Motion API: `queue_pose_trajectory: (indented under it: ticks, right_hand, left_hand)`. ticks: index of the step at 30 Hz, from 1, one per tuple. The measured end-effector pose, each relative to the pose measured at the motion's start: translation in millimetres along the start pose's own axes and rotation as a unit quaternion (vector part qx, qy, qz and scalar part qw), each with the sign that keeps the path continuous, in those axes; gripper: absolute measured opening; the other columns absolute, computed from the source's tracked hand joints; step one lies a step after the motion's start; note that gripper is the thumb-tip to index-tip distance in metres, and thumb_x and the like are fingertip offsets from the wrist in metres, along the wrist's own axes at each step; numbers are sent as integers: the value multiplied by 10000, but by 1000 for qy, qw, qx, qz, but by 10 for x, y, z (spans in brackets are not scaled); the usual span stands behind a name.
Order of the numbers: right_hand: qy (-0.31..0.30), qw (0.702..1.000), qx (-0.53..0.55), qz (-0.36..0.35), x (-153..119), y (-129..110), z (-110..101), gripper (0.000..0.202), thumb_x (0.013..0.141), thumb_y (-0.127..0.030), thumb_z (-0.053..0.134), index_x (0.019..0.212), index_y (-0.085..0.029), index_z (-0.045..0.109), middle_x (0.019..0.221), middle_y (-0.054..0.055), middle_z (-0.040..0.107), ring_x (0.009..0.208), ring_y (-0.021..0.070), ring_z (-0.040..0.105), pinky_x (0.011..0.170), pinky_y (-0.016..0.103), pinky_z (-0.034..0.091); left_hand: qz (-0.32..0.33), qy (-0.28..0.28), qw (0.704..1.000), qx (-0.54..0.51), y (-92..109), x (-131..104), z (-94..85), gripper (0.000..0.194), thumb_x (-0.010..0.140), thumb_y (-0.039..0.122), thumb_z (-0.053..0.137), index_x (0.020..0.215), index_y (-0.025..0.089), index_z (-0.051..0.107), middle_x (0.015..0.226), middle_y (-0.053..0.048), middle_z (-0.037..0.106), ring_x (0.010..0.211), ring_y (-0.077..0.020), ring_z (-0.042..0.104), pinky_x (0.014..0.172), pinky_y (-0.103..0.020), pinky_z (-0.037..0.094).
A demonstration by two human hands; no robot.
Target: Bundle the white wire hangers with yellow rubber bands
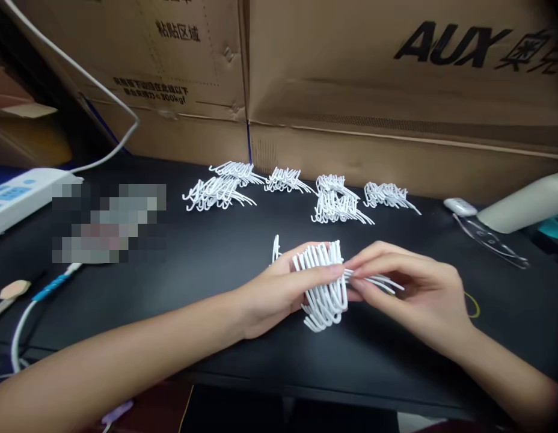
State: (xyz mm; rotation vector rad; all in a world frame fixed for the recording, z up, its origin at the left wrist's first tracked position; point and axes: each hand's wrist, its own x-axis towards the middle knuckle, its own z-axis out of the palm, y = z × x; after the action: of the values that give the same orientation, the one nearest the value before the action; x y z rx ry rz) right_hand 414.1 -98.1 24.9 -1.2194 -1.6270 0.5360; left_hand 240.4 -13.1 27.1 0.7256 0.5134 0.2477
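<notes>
Forearms: nearest to us, the left forearm point(125, 352) slants in from the lower left and the right forearm point(508, 373) from the lower right.
Left hand: we see the left hand point(276, 291) grasping a bundle of white hooks point(323, 294), its thumb laid across the front.
Right hand: the thumb and fingers of the right hand point(414, 288) pinch the slender tails of this bundle, which fan out toward the palm.
Bundle: it is held above the black tabletop point(180, 288), near the front edge, its curved ends nested side by side.
Stray hook: we note a white hook piece point(276, 248) just behind the left hand.
Heaps: along the back we count, from left to right, an overlapping pair of heaps point(220, 189), a single heap point(285, 179), a second overlapping pair point(337, 204) and another single heap point(387, 195).
Backdrop: cardboard cartons point(306, 72) stand behind, the right one printed "AUX".
Left margin: we find a white power strip point(30, 192) and a white cable with a blue wrap point(51, 287); beside them lies a pixelated object we cannot identify.
Right margin: a pale bottle point(527, 201) lies tilted near a small white case point(460, 207).
</notes>
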Motion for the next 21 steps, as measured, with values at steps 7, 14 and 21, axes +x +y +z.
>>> queue_pose_trajectory:
  ticks: [7,14,21]
  right_hand:
    - [1,1000,24,9,5,-6,7,132,774,-98,674,855,-199,702,868,67,689,767,177,676,649,291,614]
    - [18,998,-40,-39,5,-1,35,141,765,-114,682,871,-206,696,830,66,686,759,189,674,606,283,589]
    - [28,997,-45,-54,-20,10,85,133,793,-126,650,887,-210,692,789,57,684,732,187,666,615,299,569]
  left_hand:
    - [7,8,1000,2,21,-22,31,345,784,274,698,1089,204,552,946,-69,714,871,-197,696,836,-354,514]
    - [15,40,999,28,35,-28,25,347,750,314,724,1043,202,576,1009,-78,695,882,-214,690,799,-350,527]
    - [37,45,997,43,29,-28,28,420,668,226,790,1033,184,587,1041,-86,693,810,-185,694,758,-327,550]
